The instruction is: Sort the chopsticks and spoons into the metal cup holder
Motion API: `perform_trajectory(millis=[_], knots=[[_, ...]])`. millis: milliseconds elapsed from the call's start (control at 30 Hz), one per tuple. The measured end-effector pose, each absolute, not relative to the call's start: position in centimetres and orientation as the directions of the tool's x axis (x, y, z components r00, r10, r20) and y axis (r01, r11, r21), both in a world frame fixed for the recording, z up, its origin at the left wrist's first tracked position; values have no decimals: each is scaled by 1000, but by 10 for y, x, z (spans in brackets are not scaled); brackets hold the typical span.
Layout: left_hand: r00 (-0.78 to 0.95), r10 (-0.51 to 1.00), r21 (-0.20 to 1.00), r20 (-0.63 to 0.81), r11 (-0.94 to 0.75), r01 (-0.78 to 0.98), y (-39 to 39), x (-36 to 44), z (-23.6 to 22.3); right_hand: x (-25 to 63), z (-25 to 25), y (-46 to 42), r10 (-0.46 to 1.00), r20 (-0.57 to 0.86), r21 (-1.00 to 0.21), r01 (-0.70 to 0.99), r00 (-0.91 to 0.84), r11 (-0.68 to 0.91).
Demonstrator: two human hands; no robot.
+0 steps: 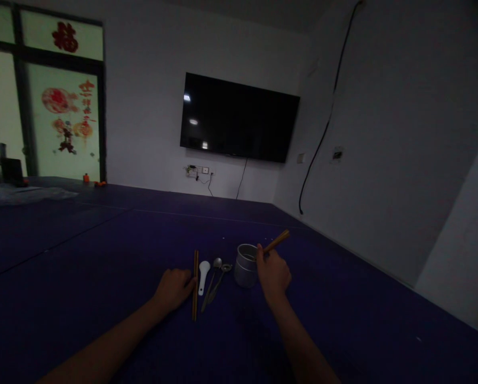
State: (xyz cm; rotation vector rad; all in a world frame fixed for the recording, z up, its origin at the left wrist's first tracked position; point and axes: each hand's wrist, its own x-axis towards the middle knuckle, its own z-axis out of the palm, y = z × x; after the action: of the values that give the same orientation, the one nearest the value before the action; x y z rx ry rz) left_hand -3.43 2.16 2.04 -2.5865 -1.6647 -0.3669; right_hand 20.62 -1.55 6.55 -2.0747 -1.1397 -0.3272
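My right hand [274, 272] is closed around a small bundle of wooden chopsticks [278, 240], tilted with the lower end at the mouth of a grey metal cup [246, 272]. The cup stands upright, and my fingers are beside its rim. My left hand [174, 288] rests low on the table, its fingers curled and the tips on a pair of wooden chopsticks [195, 304]. Right of that pair lie a white soup spoon [202, 277], a metal spoon [217, 263] and another metal utensil with a ring-like head [225, 268]. Dim light blurs the fingertips.
The wide dark-blue table [143, 234] reaches toward the walls. Clear plastic sheeting [26, 194], a dark box [12, 170] and small orange objects [86, 178] sit at the far left. A television [239, 117] hangs ahead; a black cable [323, 130] runs down the right wall.
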Motion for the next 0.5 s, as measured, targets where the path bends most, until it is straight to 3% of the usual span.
perform_trajectory(millis=[100,267,500], knots=[[398,892,82,215,-423,902,22,-34,20,206,65,-16,567,534,-599,754,627,-270],[389,893,87,225,-416,905,22,-34,19,207,65,-16,407,570,-778,629,714,-13],[395,892,87,222,-421,903,22,-35,20,202,66,-15,214,606,-788,542,766,292]])
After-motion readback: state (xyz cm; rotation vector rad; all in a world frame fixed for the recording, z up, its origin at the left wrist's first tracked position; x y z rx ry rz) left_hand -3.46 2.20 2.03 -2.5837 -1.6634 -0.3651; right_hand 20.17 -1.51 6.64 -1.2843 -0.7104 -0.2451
